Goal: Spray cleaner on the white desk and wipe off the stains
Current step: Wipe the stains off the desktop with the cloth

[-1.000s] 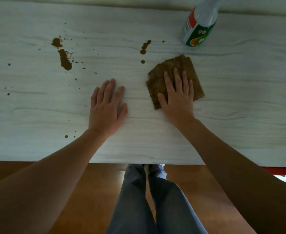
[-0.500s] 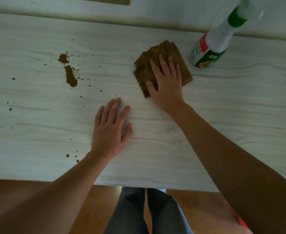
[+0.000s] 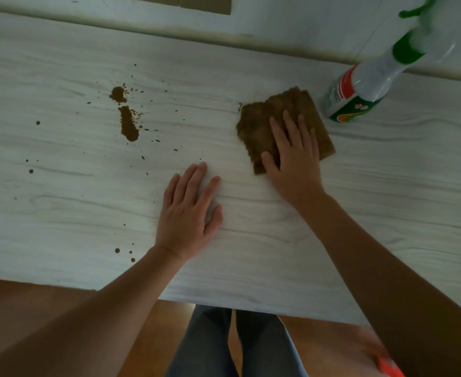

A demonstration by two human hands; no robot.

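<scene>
My right hand [image 3: 293,159] lies flat with straight fingers on a brown cloth [image 3: 256,123], pressing it onto the white desk [image 3: 387,202]. My left hand [image 3: 187,213] rests flat on the bare desk, just left of and nearer than the cloth. A large brown stain [image 3: 127,122] with a blob above it and scattered specks sits to the far left of the cloth. Small brown drops [image 3: 117,250] lie near my left wrist. A spray bottle [image 3: 360,88] with a green trigger stands right of the cloth, apart from both hands.
The desk's back edge meets a pale wall [image 3: 278,20]. Its front edge runs above a wooden floor [image 3: 47,303] and my trouser legs [image 3: 224,346]. Something red-orange [image 3: 387,367] shows on the floor at the lower right.
My right hand pushed the cloth away and leftward over the small spots in the desk's middle, which no longer show, then drew it slightly back. My left hand stayed flat in place.
</scene>
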